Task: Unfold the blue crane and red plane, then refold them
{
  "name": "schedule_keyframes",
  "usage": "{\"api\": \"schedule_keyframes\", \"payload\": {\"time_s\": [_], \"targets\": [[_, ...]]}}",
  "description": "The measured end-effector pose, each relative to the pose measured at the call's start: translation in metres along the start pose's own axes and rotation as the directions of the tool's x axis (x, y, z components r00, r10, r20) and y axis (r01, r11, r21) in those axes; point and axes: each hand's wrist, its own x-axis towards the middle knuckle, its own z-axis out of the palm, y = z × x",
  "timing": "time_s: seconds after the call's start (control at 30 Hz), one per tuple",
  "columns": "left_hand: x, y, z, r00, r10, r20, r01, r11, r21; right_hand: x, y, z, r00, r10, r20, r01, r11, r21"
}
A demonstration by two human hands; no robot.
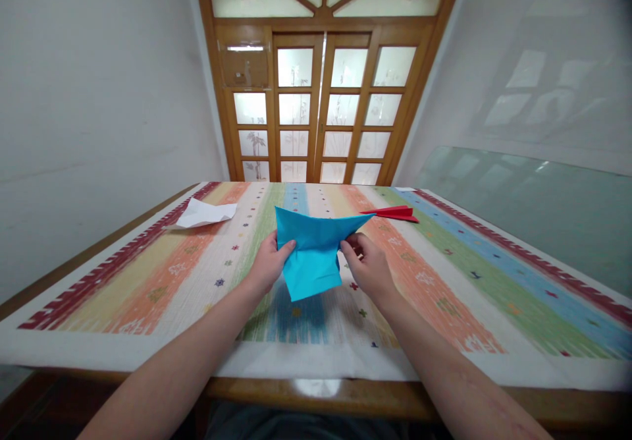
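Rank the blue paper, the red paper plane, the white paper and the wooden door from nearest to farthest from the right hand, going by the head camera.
1. blue paper: pinched in the right hand, at its left.
2. red paper plane: on the cloth, beyond and slightly right.
3. white paper: far left of the cloth.
4. wooden door: behind the table.

A long wooden table [345, 397] with a glossy brown edge is carrying a woven striped cloth [444, 282] in red, yellow, orange, green and blue bands. A crumpled white paper sheet [205, 215] is lying on the cloth at ten o'clock. A folded red paper piece [395, 213] is resting at one o'clock.
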Motion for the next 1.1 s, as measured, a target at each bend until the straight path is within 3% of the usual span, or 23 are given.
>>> {"api": "schedule_keyframes", "payload": {"time_s": [0.2,0.33,0.53,0.67,0.77,0.9,1.0,1.1], "targets": [[-0.004,0.001,0.003,0.995,0.097,0.019,-0.099,0.979,0.176,0.001,0.002,-0.002,0.998,0.059,-0.037,-0.064,0.989,-0.132],[-0.005,0.003,0.003,0.993,0.120,0.021,-0.122,0.974,0.193,0.004,0.005,-0.005,0.998,0.045,-0.040,-0.050,0.989,-0.139],[0.009,-0.001,-0.013,1.000,-0.005,0.015,0.004,0.998,0.060,0.007,0.005,-0.009,0.999,-0.040,0.011,0.041,0.998,-0.040],[0.019,-0.002,-0.029,0.997,-0.078,0.009,0.078,0.997,0.002,0.008,0.003,-0.012,0.997,0.008,0.075,-0.019,0.989,0.149],[0.023,0.001,-0.037,0.988,-0.153,0.010,0.153,0.988,-0.011,0.010,0.001,-0.013,0.984,0.081,0.156,-0.131,0.930,0.344],[0.024,0.008,-0.037,0.983,-0.185,0.010,0.186,0.982,-0.045,0.010,0.000,-0.010,0.944,0.216,0.251,-0.322,0.776,0.542],[0.024,0.009,-0.034,0.992,-0.127,0.004,0.127,0.992,-0.004,0.010,0.001,-0.006,0.890,0.345,0.298,-0.456,0.661,0.596],[0.023,0.006,-0.033,1.000,-0.017,-0.018,0.019,0.995,0.102,0.009,0.002,-0.003,0.852,0.437,0.287,-0.515,0.603,0.610]]}}
